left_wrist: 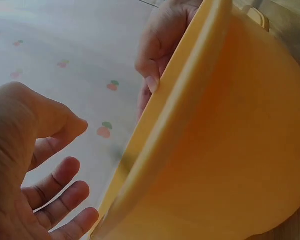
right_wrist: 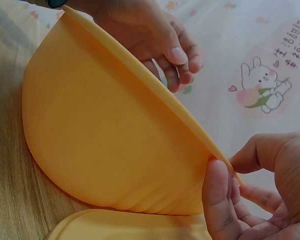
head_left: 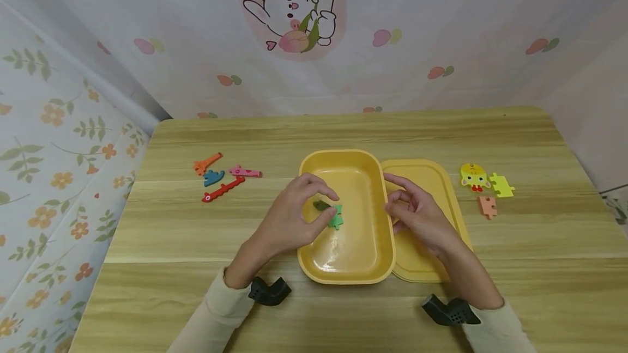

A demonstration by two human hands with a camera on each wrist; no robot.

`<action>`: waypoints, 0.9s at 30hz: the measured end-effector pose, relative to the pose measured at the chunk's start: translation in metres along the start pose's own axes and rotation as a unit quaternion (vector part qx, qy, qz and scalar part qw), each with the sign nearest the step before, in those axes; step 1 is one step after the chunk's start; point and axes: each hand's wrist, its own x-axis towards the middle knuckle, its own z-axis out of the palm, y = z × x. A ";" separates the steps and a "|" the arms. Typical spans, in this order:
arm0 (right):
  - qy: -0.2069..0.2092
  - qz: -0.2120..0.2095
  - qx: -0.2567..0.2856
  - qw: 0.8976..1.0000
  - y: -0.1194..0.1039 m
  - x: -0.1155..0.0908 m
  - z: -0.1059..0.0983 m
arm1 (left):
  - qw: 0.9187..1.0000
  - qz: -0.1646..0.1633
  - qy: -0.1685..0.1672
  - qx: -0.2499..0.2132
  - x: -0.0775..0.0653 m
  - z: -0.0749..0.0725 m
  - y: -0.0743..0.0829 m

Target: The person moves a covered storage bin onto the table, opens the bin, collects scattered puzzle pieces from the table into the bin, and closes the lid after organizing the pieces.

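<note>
A yellow plastic box [head_left: 360, 255] stands without a lid on the wooden table. Over its left part is my left hand [head_left: 294, 214], thumb and fingertips apart, with nothing held between them in the left wrist view. Just by the left thumb, a light green puzzle piece [head_left: 336, 221] and a dark green piece [head_left: 321, 205] show within the box's outline; whether they touch its floor I cannot tell. My right hand [head_left: 417, 214] pinches the right rim of the box between thumb and fingers, as the right wrist view [right_wrist: 269, 195] shows.
Partly under the box's right side lies a yellow lid [head_left: 422, 266]. On the left are orange [head_left: 207, 164], blue [head_left: 213, 177], pink [head_left: 245, 171] and red [head_left: 223, 189] pieces. On the right lie a yellow animal-face piece [head_left: 473, 176], a yellow-green piece [head_left: 501, 184] and a salmon piece [head_left: 488, 207].
</note>
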 end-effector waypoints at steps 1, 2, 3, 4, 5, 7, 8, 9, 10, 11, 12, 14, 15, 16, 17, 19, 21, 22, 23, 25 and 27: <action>-0.001 0.000 0.000 1.000 0.000 0.000 0.000 | 1.000 0.000 0.000 0.001 0.000 0.000 0.000; -0.001 -0.001 0.001 1.000 0.000 0.000 0.000 | 1.000 -0.002 0.000 0.003 0.000 0.000 0.000; -0.002 -0.002 0.003 1.000 0.000 0.000 0.000 | 1.000 -0.002 0.001 0.004 0.000 0.000 0.000; -0.002 -0.003 0.004 1.000 0.000 0.000 0.000 | 1.000 -0.002 0.003 0.004 0.000 -0.001 -0.001; -0.003 -0.004 0.006 1.000 -0.001 0.000 0.000 | 1.000 -0.001 0.005 0.005 0.000 -0.001 -0.001; -0.005 -0.006 0.010 1.000 -0.001 0.000 0.000 | 1.000 0.004 0.011 0.010 0.000 -0.003 -0.001; -0.005 -0.007 0.011 1.000 -0.001 0.000 -0.001 | 1.000 0.008 0.015 0.016 0.000 -0.003 -0.001; -0.005 -0.008 0.012 1.000 -0.001 0.000 -0.001 | 0.999 0.013 0.019 0.024 0.000 -0.004 -0.002; -0.006 -0.008 0.012 1.000 -0.001 0.000 -0.001 | 0.999 0.019 0.023 0.033 0.000 -0.005 -0.002; -0.006 -0.009 0.013 1.000 -0.001 0.000 -0.001 | 0.998 0.023 0.026 0.043 0.000 -0.006 -0.003; -0.006 -0.009 0.013 1.000 -0.001 0.000 -0.001 | 0.998 0.027 0.028 0.054 0.000 -0.006 -0.004; -0.006 -0.009 0.013 1.000 -0.001 0.000 0.000 | 0.996 0.031 0.031 0.077 0.000 -0.008 -0.006; -0.006 -0.009 0.012 1.000 -0.001 0.000 0.000 | 0.995 0.031 0.032 0.086 0.000 -0.008 -0.007; -0.005 -0.008 0.012 1.000 -0.001 -0.001 0.000 | 0.995 0.029 0.032 0.093 0.000 -0.009 -0.009; -0.006 -0.008 0.012 1.000 -0.001 -0.001 0.000 | 0.994 0.026 0.033 0.099 -0.001 -0.010 -0.010; -0.005 -0.006 0.011 1.000 -0.001 0.000 0.000 | 0.993 0.017 0.034 0.110 -0.002 -0.013 -0.013; -0.006 -0.005 0.011 1.000 -0.001 0.000 0.001 | 0.991 0.009 0.038 0.125 -0.003 -0.018 -0.017; -0.007 -0.005 0.012 1.000 -0.001 0.000 0.001 | 0.990 0.006 0.042 0.132 -0.004 -0.020 -0.019; -0.007 -0.004 0.012 1.000 -0.001 0.000 0.001 | 0.989 0.003 0.047 0.139 -0.005 -0.023 -0.022; -0.006 -0.003 0.011 1.000 -0.001 0.000 0.001 | 0.987 -0.004 0.058 0.152 -0.006 -0.028 -0.027; -0.006 -0.004 0.009 1.000 -0.001 0.000 0.001 | 0.984 -0.012 0.068 0.165 -0.006 -0.033 -0.031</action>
